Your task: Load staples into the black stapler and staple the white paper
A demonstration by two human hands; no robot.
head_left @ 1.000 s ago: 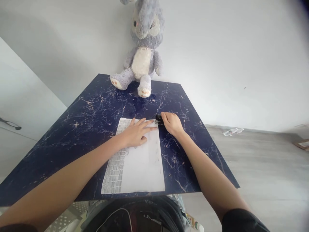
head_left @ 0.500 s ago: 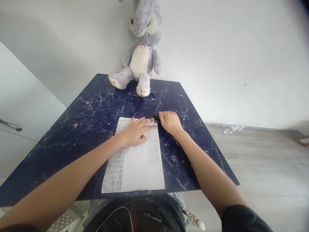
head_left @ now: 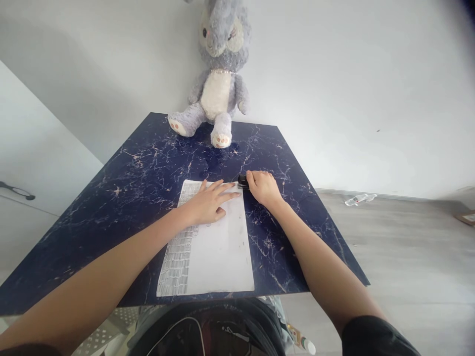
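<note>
Comparing w/ a sec ago, barely anything's moved tbh: the right hand (head_left: 262, 188) is still curled down over the black stapler (head_left: 243, 181) (looks like one, it's mostly hidden under the fingers), right at the far right corner of the paper sheet (head_left: 218, 257), maybe nudged a hair closer to it. Left hand (head_left: 210, 202) stays flat, fingers spread, pinning the sheet's upper part to the dark blue marble-look worktop (head_left: 141, 173). So imo the squeeze at that corner is ongoing, not finished; the plush bunny (head_left: 218, 74) at the back hasn't budged.
</note>
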